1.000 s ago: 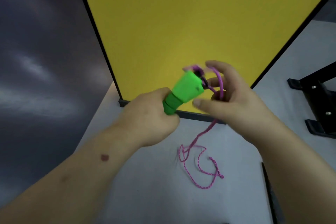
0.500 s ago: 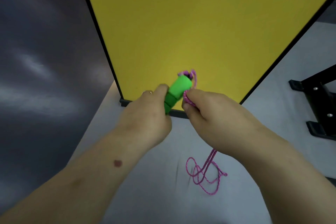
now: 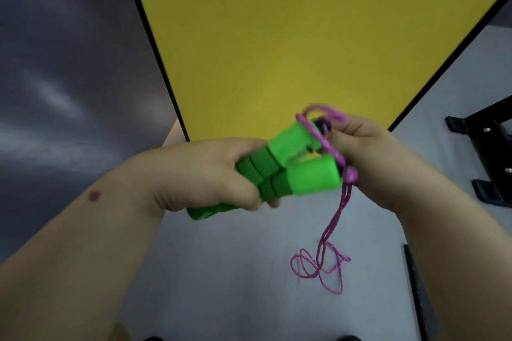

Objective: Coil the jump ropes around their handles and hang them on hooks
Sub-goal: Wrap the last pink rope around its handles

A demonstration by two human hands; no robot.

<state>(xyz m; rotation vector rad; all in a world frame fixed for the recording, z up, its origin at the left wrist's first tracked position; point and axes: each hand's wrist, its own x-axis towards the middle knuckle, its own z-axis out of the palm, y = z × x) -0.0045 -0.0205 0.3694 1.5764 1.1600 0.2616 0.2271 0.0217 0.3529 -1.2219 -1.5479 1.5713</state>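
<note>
Although a turn of the pink rope (image 3: pixel 327 144) already crosses the tops of the two green handles (image 3: pixel 293 166) at the frame's centre, the coiling looks barely begun: most of the cord trails down to a loose tangle on the grey floor (image 3: pixel 221 271) at lower right. The left hand (image 3: pixel 205 171) grips both handles together; the right hand (image 3: pixel 371 158) pinches the rope at their ends, though blur hides its fingertips. No hooks are visible, so hanging remains.

Grey floor (image 3: pixel 221 271) under a loose tangle of pink rope (image 3: pixel 321 268) (yellow panel (image 3: pixel 304 36) standing on it behind).
</note>
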